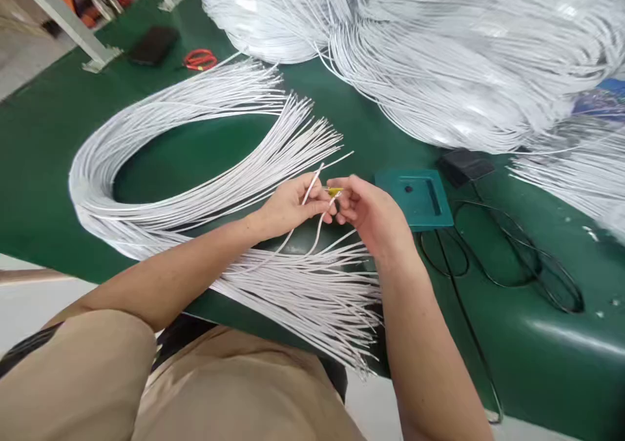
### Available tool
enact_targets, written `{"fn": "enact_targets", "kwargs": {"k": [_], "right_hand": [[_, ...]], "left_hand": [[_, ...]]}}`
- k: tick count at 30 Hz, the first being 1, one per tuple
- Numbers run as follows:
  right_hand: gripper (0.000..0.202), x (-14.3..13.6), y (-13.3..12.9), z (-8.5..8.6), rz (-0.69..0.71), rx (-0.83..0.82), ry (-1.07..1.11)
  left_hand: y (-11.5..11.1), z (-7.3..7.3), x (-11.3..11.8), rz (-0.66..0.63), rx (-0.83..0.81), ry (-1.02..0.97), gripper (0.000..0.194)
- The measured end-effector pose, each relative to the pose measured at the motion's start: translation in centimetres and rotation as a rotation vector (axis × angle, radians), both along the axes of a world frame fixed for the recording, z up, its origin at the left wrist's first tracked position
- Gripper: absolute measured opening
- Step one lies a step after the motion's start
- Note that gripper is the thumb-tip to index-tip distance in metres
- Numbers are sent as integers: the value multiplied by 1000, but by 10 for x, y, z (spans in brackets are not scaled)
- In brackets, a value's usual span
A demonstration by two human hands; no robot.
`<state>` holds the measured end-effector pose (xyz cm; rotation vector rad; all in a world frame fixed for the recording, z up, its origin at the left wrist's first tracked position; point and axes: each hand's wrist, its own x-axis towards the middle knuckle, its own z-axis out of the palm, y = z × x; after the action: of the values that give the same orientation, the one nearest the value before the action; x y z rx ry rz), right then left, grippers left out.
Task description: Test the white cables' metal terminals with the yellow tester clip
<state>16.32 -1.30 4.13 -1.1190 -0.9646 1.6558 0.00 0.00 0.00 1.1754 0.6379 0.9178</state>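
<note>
Left hand pinched white cable, tip jutting above fingers. Right hand curled inward at small yellow piece; whether gripped, couldn't tell. Second cable ended between both hands, above green tabletop, amid curved cable bundle's fanned ends. Teal tray lay just right, larger cable coils beyond.

Green bench, its smooth top showing a pale streak of reflected light at lower right. Upper left: two light metal posts with flat feet on the bench; blurred orange-red clutter beyond. Lower left: whitish floor.
</note>
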Motion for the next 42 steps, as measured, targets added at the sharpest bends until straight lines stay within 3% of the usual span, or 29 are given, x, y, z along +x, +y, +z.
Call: {"fn": "enact_targets", "kwargs": {"k": [4, 10, 15, 19, 25, 29, 33, 36, 38, 42], "right_hand": [[35, -2, -3, -3, 49, -22, -78], [33, 6, -1, -7, 138, -103, 82], [27, 6, -2, -6, 76, -117, 82], [26, 2, -5, -3, -7, -27, -18], [16, 1, -5, -6, -65, 56, -158], [14, -3, -6, -10, -120, 227, -406], [18, -7, -8, -13, -160, 659, -837], [25, -5, -8, -15, -105, 932, -1101], [25, -2, -7, -15, -53, 988, -1239], [20, 9, 0, -15, -24, 942, -1539]], "left_hand": [[-2, 2, 2, 6, 20, -12, 33], [-2, 4, 0, 25, 18, 7, 32], [0, 4, -3, 19, 47, 2, 28], [1, 2, -6, 19, 120, 67, 42], [1, 0, -6, 28, 108, 97, 30], [3, 1, -5, 26, -28, 33, 32], [6, 5, -7, 13, -268, -69, 36], [7, 8, -8, 6, -359, -82, 35], [8, 8, -7, 23, -341, -42, 34], [11, 5, -5, 123, -225, 144, 31]]}}
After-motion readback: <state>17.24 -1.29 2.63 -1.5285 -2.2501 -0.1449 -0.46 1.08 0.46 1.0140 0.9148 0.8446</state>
